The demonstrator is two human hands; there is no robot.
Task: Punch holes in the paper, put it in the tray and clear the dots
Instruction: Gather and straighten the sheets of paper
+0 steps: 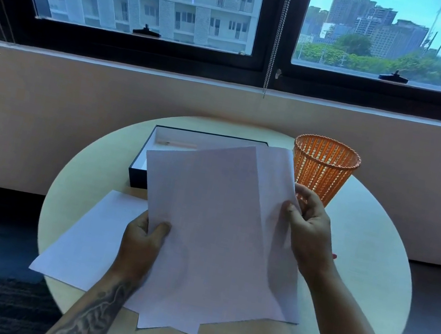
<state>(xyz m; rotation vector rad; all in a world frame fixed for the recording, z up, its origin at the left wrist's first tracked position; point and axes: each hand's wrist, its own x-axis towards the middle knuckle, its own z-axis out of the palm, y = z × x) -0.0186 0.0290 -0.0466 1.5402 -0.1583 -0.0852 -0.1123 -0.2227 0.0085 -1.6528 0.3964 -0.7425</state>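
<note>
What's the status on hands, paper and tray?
Left hand and right hand grip paper sheets above table. Tray behind, partly hidden. No punch visible.

- Matt white paper sheets (215,224), smooth, between both hands.
- Orange perforated plastic basket (323,170) beyond the right hand (310,229).
- Smooth, pale, matt tabletop (369,252) beneath.

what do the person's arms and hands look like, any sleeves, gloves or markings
Both hands are bare, with no gloves, and no sleeves show on either forearm. The left hand continues into a forearm covered in a dark, dense tattoo that starts just below the wrist and runs to the frame's bottom edge. The right hand and its forearm show no tattoo. No rings, watch or bracelets are visible on either side.
</note>
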